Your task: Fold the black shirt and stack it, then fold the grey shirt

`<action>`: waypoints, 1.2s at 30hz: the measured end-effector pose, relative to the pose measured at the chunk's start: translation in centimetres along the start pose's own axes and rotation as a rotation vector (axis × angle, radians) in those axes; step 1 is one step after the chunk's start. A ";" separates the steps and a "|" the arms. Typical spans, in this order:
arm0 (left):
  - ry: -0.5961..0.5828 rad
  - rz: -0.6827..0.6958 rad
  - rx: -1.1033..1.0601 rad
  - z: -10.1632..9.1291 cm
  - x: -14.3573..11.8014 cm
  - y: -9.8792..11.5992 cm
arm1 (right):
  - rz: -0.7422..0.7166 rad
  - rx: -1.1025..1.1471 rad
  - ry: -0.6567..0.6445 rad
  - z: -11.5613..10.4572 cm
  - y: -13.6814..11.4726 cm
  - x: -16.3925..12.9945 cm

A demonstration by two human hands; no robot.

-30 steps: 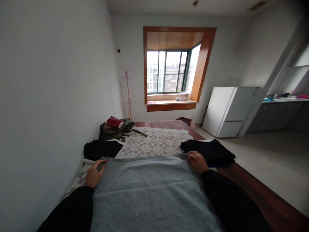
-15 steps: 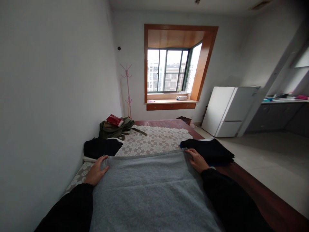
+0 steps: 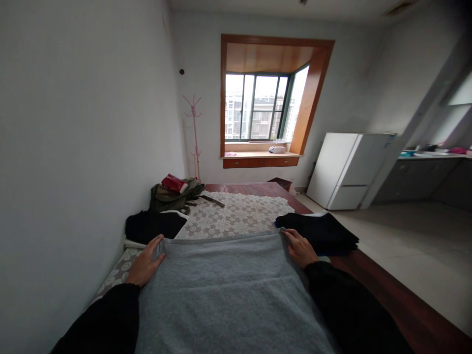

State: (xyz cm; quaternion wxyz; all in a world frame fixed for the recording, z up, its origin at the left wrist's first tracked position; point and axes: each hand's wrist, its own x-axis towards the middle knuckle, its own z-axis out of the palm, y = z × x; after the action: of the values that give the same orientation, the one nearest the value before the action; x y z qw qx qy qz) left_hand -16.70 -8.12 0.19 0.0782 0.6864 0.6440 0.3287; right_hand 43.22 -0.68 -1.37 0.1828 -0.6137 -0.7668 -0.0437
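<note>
A grey knit garment (image 3: 228, 290) is spread towards me over the table, its hemmed far edge stretched nearly straight between my hands. Which kind of garment it is, I cannot tell. At the far left corner, my left hand (image 3: 146, 261) grips the fabric between thumb and fingers. My right hand (image 3: 300, 247) pinches the far right corner. A faint crease crosses the cloth below the hem. Just beyond my right hand lies a stack of folded black clothes (image 3: 319, 232). Near my left hand is a folded black garment (image 3: 155, 226) with a white edge.
A white lace tablecloth (image 3: 236, 214) covers part of the dark red wooden table (image 3: 398, 300). At its far left sits a green backpack (image 3: 165, 197) with a red packet (image 3: 174, 183) on top. The wall closes the left side; a white fridge (image 3: 342, 169) stands right.
Little differs. The far edge of the grey garment sits very slightly lower on the right, and both hands have shifted a touch with it, still gripping.
</note>
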 end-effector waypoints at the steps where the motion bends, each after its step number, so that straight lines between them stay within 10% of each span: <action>1: -0.016 -0.002 0.008 0.0 0.1 0.0 | 0.000 -0.008 -0.008 -0.1 -0.1 0.0; 11: -0.182 -0.124 -0.133 -3.4 -1.6 3.1 | -0.007 -0.016 -0.117 -3.8 -1.8 -2.3; 23: 0.011 -0.532 -0.212 -8.2 -21.8 5.6 | 0.301 0.255 -0.101 -8.6 -2.1 -24.7; 36: 0.056 -0.489 -0.176 -8.1 -23.9 5.9 | 0.402 0.403 -0.041 -8.9 -2.4 -25.6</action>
State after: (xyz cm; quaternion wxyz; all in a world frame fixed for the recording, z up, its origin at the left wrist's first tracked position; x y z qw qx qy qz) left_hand -15.16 -33.98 1.19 0.1970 0.4914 0.7618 0.3734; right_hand 47.52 -27.52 -1.21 0.2908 -0.7055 -0.6263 0.1592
